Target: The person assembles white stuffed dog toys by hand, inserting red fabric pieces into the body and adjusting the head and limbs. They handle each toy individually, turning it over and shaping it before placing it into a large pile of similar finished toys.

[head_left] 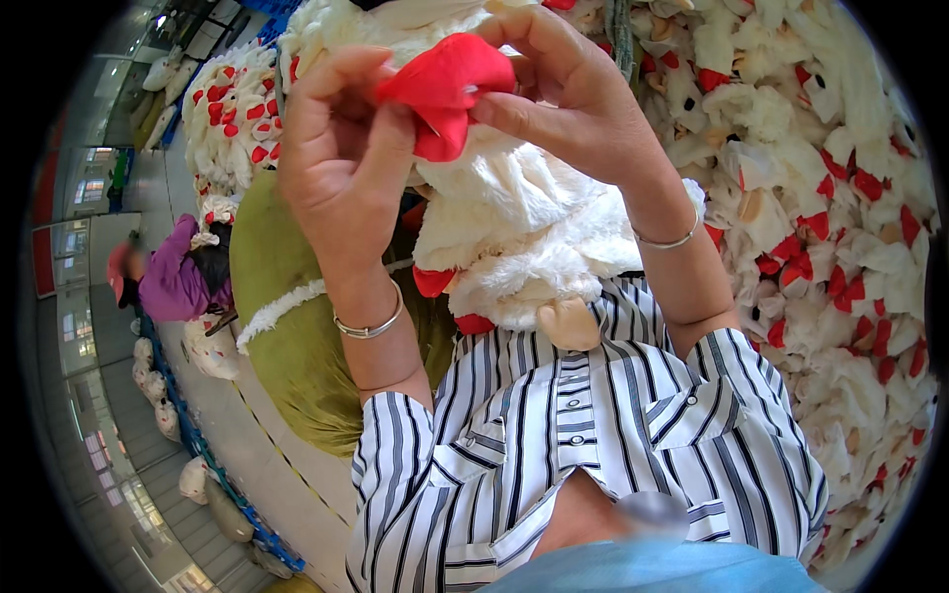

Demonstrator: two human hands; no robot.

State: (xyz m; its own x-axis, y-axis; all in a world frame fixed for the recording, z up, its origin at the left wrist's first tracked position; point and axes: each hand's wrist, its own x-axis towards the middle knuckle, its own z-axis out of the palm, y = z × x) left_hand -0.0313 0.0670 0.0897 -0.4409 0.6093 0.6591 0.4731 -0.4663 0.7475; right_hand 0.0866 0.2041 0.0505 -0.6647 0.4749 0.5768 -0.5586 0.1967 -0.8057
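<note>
Heaped white plush pieces, dotted with red, crowd the right side of my head-camera view, curving along the fisheye rim. At the centre of the work, I find a red fabric piece held up in the air near the top, spanning the gap between the left hand and the right hand. On my feed its left edge sits between the thumb and fingers of the left hand, which is narrowed to a pinch. Its right edge meets the right hand, also closed on the cloth: I see the thumb pressed to the near face, while the other fingers arch above and behind, some of their tips hidden from me. A small pale spot shows on the red surface, close to the right thumb. Just below the hands, I see white plush fabric bunched against a striped shirt, with a beige nub at its lower end. Left of that, an olive-green sack bulges, crossed by a fluffy white strip. Farther out, I make out a second white-and-red heap at upper left and, below it, a person in a purple top beside the pale floor.
</note>
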